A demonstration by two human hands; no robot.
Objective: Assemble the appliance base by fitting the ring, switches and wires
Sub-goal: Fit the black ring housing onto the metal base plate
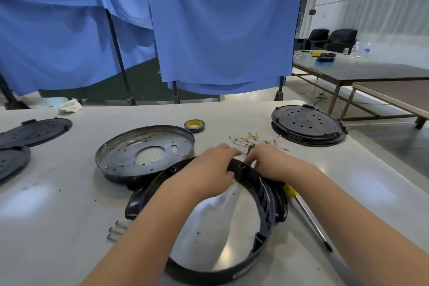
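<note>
Leaning over the white table (58, 204), a person is holding a big black ring (264, 211) that is lying flat near the front edge. Their left hand (209, 169) is curling its fingers over the far rim of the ring. Their right hand (271, 162) is pinching something small at the same rim, but I cannot tell what it is. A pile of thin wires (257, 140) is sitting just behind the hands. A round metal pan (144, 153) is touching the ring's left side. A yellow-handled screwdriver (306, 216) is lying to the right, and a tape roll (195, 126) is resting farther back.
</note>
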